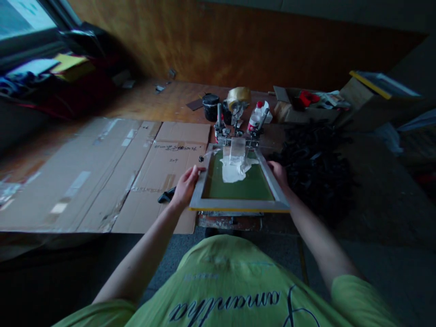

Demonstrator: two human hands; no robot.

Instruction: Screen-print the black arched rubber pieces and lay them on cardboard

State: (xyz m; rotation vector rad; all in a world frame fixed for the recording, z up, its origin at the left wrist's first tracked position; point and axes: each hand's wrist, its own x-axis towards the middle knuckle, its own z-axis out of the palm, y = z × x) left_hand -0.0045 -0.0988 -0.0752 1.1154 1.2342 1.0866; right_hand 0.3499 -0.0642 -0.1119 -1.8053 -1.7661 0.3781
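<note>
Gripping frame — left hand, right hand, half-curled

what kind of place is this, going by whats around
Probably a small workshop, perhaps for screen printing. A framed green screen with white paste on it sits at a metal clamp fixture, and a heap of black pieces lies on the right.

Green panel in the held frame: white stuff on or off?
On: a white smear covers part of the green panel; its near strip shows green.
</note>
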